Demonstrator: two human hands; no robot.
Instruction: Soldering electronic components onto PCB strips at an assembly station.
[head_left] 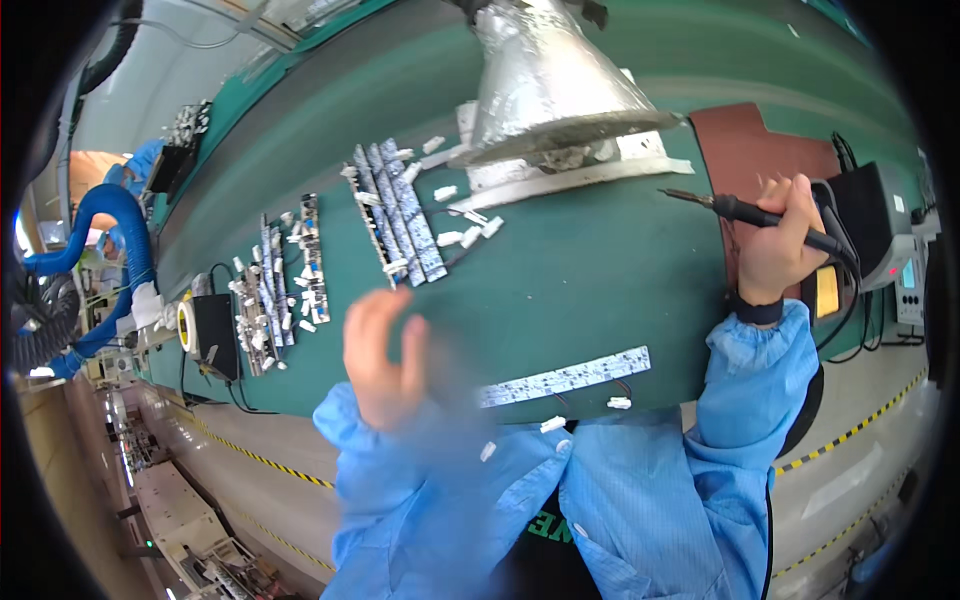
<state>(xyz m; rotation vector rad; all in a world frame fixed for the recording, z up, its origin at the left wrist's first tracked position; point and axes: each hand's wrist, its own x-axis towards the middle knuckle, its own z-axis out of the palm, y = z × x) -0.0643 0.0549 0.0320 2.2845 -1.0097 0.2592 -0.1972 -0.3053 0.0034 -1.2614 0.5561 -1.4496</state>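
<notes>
My right hand (778,242) is wrapped round the dark handle of a soldering iron (735,208), its metal tip pointing left above the mat. My left hand (382,355) is open, with thumb and fingers apart, just below a stack of long circuit board strips (400,212) with white connectors. A blurred dark shape hides part of the left wrist. Another light circuit board strip (565,378) lies along the near edge of the green bench mat (560,290), with thin wires and white connectors (620,403) beside it.
A foil-covered fume hood (555,75) hangs over the far middle. On the right are a soldering station (905,280), a yellow sponge (827,290) and a reddish-brown mat (755,150). More wired boards (265,290) lie at left beside a black device (213,335). A blue hose (125,225) bends beyond.
</notes>
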